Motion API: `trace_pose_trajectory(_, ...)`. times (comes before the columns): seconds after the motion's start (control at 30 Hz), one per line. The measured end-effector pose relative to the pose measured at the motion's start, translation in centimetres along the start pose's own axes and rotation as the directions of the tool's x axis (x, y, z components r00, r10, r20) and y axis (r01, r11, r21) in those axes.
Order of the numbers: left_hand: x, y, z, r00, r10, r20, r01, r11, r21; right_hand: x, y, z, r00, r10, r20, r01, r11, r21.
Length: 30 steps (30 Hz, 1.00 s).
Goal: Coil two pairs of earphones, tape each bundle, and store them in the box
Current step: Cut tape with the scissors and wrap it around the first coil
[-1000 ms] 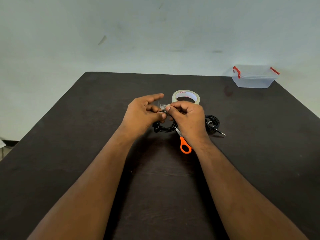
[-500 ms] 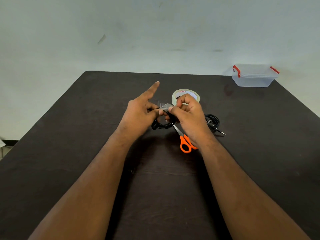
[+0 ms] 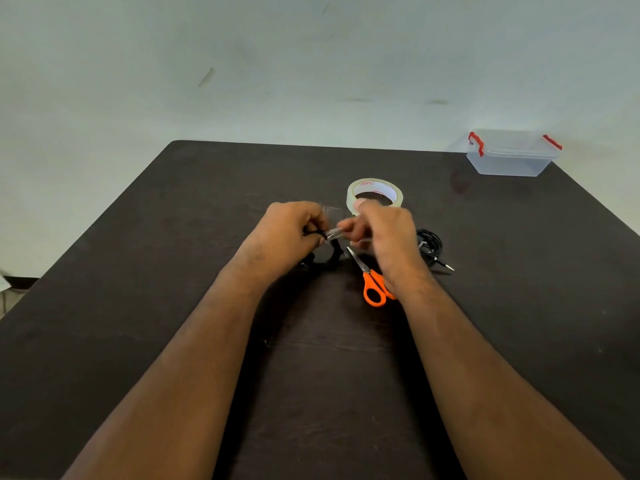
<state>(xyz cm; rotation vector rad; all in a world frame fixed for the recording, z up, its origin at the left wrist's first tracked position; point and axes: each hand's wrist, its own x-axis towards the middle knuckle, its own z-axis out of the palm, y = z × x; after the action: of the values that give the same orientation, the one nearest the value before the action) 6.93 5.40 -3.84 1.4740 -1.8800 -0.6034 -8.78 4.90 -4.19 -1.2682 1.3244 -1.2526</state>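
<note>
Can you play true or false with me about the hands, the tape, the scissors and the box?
1. Both hands are holding a black earphone bundle with clear tape on it. True.
2. The scissors have blue handles. False: the handles are orange.
3. The plastic box sits at the far right corner of the table. True.
4. The tape roll is inside the box. False: it lies on the table just beyond the right hand.
5. The left hand holds the scissors. False: they lie on the table.
</note>
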Motion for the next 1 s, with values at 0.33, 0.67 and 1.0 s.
trace_pose_trajectory(0.33,0.1,-0.3,-0.5,0.991,-0.089,-0.102,0.043,0.921,-0.387,0.2,1.1,-0.1,0.964,-0.226,0.144,0.205,0.968,0.147)
trace_pose_trajectory(0.67,-0.2,0.0,-0.4,0.997,-0.028,-0.074,-0.005,0.914,-0.406,-0.3,1.0,0.1,0.956,-0.22,0.194,0.204,0.974,0.096)
trace_pose_trajectory(1.0,-0.1,-0.9,-1.5,0.996,-0.038,0.086,0.076,0.861,-0.503,-0.3,0.8,0.1,0.941,-0.246,0.231,0.223,0.967,0.12)
